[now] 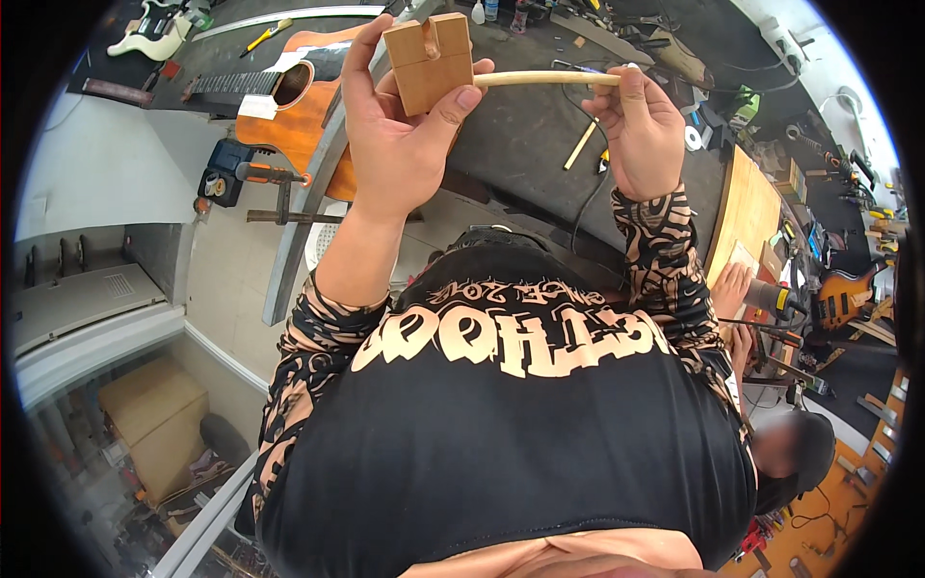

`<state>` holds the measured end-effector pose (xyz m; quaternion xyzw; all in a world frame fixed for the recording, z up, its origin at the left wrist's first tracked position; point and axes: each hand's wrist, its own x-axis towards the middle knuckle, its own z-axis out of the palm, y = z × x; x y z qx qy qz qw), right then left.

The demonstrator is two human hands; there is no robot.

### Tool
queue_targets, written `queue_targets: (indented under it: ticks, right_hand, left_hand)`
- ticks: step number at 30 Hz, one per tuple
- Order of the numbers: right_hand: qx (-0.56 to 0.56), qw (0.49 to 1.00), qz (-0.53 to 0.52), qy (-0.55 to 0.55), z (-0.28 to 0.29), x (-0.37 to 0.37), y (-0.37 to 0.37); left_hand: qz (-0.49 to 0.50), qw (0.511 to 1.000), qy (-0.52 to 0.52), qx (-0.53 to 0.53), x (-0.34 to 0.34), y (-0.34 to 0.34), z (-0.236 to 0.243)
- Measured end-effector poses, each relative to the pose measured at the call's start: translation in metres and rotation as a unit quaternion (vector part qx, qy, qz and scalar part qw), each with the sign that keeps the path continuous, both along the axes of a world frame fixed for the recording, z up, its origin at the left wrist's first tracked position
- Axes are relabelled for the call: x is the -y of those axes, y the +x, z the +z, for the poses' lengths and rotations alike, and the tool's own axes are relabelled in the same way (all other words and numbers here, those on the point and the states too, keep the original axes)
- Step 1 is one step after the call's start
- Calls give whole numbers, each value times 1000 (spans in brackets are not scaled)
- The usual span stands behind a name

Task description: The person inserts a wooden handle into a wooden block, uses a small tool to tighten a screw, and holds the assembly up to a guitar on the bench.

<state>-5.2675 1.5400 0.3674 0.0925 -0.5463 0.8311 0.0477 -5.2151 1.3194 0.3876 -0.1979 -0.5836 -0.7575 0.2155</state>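
One white guitar body (154, 37) lay at the far upper left, with a dark box (231, 154) lower down and to its right. Just past that came an acoustic guitar (267, 132) with an orange-brown body, its neck pointing left and a piece of white paper (256, 107) lying beside its soundhole. A yellow-handled tool (262, 39) lay above this guitar, and a clamp (262, 173) sat below it.

The person's left hand (407, 159) was raised near the upper middle, gripping a wooden block (431, 82), its thumb across the lower right corner and the other fingers partly hidden behind. The block, notched in its top edge, was held above the dark desk (525, 140). From its right side a slim, pale, slightly bent wooden stick (544, 77) ran across; whether it was fixed in the block could not be told. Under it, a short pale strip (580, 144) lay on the desk.

The right hand (649, 130) pinched the stick's right end between thumb and fingers. Farther right were a white roll (693, 138), a wooden panel (752, 197) with a co-worker's hand (732, 281) at its lower end, and a brown electric guitar (844, 300).
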Motion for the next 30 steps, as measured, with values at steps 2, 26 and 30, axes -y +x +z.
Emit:
queue_targets:
  ticks: [2, 26, 30]
  right_hand:
    - [-5, 1000, 3, 8, 1, -1, 0]
    - [15, 1000, 6, -15, -13, -8, 6]
    - [15, 1000, 2, -16, -13, -10, 5]
  left_hand:
    - [-7, 999, 46, 6, -2, 0, -1]
    - [8, 999, -36, -17, -6, -1, -7]
    - [5, 999, -46, -10, -6, -3, -7]
